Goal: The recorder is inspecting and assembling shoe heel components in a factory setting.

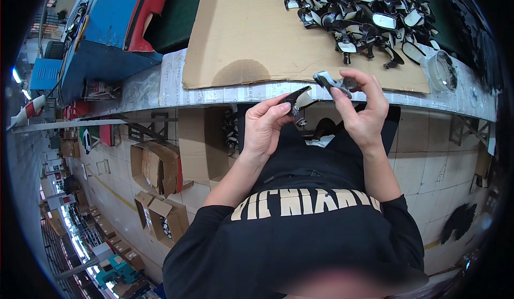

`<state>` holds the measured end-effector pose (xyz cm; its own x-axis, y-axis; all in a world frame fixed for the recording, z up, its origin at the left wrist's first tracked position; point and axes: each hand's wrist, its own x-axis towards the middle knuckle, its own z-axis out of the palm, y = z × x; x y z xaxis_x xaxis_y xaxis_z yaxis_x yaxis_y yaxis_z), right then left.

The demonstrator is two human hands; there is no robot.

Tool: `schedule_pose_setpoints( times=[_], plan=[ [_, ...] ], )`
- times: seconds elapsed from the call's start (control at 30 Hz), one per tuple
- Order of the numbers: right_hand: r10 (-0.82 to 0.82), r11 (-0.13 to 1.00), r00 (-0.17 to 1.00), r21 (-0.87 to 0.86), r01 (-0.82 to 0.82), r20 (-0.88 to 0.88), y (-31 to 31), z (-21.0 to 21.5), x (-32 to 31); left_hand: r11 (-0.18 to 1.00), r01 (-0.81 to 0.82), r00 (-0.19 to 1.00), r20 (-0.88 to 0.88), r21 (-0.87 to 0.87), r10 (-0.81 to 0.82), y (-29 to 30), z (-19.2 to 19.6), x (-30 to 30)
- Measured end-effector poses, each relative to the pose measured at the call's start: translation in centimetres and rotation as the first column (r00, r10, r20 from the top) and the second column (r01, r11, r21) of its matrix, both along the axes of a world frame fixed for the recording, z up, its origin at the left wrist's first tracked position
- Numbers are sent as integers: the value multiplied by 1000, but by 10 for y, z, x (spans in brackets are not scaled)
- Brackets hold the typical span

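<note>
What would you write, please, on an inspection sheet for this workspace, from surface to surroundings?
Surface: cardboard sheet on the bench, with a dark patch near its front edge.
Job's things: heap of glossy black pieces with pale faces, loosely piled.
Clutter: round clear container at the bench's right.
Hands: left hand holds a black-and-pale piece; right hand holds a shiny piece.
Cables: nothing seen for certain.
Surroundings: blue housing at left; open carton on tiled floor.

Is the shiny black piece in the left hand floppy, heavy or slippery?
The black piece is probably stiff: its pointed end juts out without drooping. It's likely light, since the left hand holds it in just a pinch. It may be slightly slippery, because its surface looks glossy.
</note>
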<state>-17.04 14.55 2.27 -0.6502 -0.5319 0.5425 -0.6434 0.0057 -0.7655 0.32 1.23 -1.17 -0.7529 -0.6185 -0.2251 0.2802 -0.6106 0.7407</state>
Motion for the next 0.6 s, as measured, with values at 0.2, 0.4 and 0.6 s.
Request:
schedule_pose_setpoints(
  times=[0.2, 0.4, 0.6],
  plan=[
    [169, 985, 985, -29, -168, 35, 6, -4, 23, 965, -18, 1000, 28, 261, 11, 0, 12, -10],
    [54, 998, 998, 34, -53, -36, 4, -10, 17, 930, 37, 996, -91, 365, -3, -6, 3, -1],
    [-35, 999, 987, 43, 28, 154, 5, -28, -1, 943, -54, 998, -17, 327, 63, -11, 3, 6]
  ],
)
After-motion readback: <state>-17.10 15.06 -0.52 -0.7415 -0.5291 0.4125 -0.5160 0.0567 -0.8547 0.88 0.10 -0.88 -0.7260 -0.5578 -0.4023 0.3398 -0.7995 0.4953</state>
